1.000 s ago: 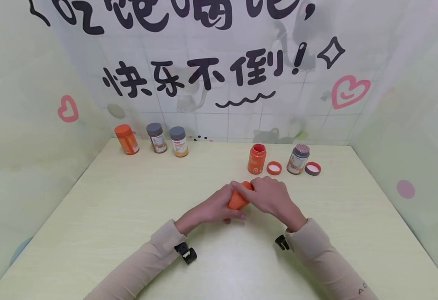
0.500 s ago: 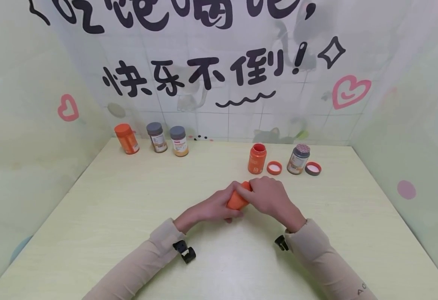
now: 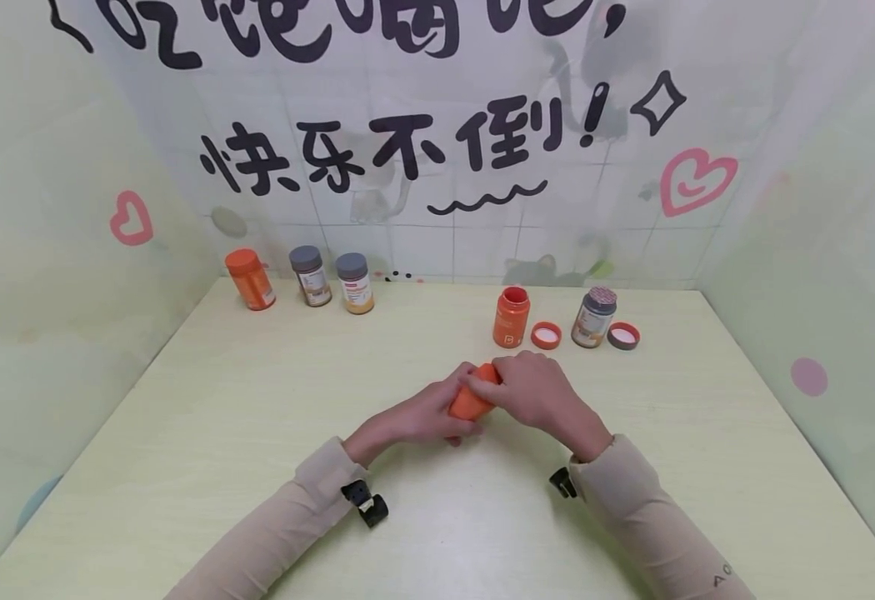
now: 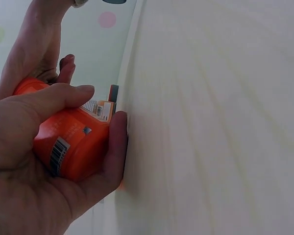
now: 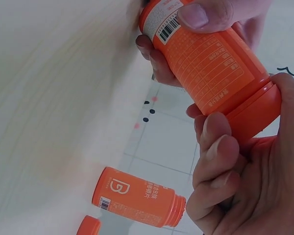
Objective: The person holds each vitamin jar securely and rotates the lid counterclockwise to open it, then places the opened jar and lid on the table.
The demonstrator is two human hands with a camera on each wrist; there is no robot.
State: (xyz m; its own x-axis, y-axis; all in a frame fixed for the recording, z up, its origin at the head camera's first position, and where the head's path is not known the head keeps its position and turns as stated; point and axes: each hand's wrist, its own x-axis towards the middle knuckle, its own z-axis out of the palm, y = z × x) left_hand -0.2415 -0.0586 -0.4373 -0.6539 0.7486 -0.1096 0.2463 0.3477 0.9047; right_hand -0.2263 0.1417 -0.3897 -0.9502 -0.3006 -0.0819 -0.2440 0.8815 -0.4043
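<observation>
An orange pill bottle (image 3: pixel 472 403) is held tilted above the middle of the table, between both hands. My left hand (image 3: pixel 428 412) grips the bottle's body, its thumb lying across the label side in the left wrist view. My right hand (image 3: pixel 538 392) has its fingers and thumb curled round the orange cap (image 5: pixel 255 115). In the right wrist view the cap sits on the bottle's end, with a thin line between cap and body. The right hand covers much of the cap in the head view.
Behind the hands stand an uncapped orange bottle (image 3: pixel 510 323) with its cap (image 3: pixel 546 336) beside it, and a grey bottle (image 3: pixel 593 321) with its cap (image 3: pixel 623 336). Back left are a capped orange bottle (image 3: pixel 252 283) and two grey-capped bottles (image 3: pixel 312 279). Walls enclose the table's back and sides.
Both hands keep their hold on the bottle. The left hand and the bottle have shifted very slightly left, and the head view has moved a little too.
</observation>
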